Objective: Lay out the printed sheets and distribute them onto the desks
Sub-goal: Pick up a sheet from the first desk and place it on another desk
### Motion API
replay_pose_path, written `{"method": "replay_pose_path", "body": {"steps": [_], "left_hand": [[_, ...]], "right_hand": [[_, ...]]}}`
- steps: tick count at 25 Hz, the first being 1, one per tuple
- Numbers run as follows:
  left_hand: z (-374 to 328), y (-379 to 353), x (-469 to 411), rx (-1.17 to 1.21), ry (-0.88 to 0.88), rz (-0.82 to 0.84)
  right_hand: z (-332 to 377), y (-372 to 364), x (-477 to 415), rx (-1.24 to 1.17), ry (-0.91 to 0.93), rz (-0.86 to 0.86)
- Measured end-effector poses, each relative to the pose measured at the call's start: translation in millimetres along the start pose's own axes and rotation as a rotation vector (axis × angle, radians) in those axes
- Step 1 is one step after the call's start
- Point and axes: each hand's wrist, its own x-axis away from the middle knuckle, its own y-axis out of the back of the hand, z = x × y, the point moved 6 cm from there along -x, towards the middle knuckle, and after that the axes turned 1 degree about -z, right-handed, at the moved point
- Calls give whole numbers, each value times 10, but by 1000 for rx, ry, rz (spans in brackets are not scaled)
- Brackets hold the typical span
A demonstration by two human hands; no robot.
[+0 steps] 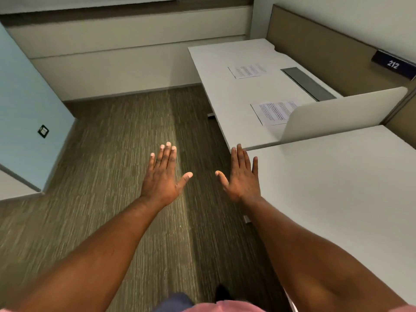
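Observation:
Two printed sheets lie on the far white desk (216, 86): one sheet (247, 71) toward the back, another sheet (273, 112) nearer, partly hidden by a white divider panel (337, 113). A second white desk (337, 188) is close on my right and bears no paper in view. My left hand (163, 176) is stretched out flat over the carpet, fingers apart, holding nothing. My right hand (242, 179) is also flat and held out with nothing in it, hovering at the near desk's left edge.
Striped brown carpet (112, 176) fills the aisle ahead. A grey cable tray lid (308, 83) is set into the far desk. A tan partition (326, 52) carries a sign reading 212 (392, 64). A pale blue wall (24, 109) stands at left.

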Motion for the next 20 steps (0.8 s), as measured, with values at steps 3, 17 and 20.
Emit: {"method": "replay_pose_path", "body": {"steps": [3, 17, 20], "left_hand": [[-2, -177, -810, -11, -25, 7], [-589, -1781, -5081, -98, -564, 130], [-1029, -2001, -5617, -72, -670, 168]], "right_hand": [[-221, -69, -713, 4, -22, -20], [-1564, -557, -3329, 47, -538, -110], [-1864, -530, -3528, 40, -670, -138]]}}
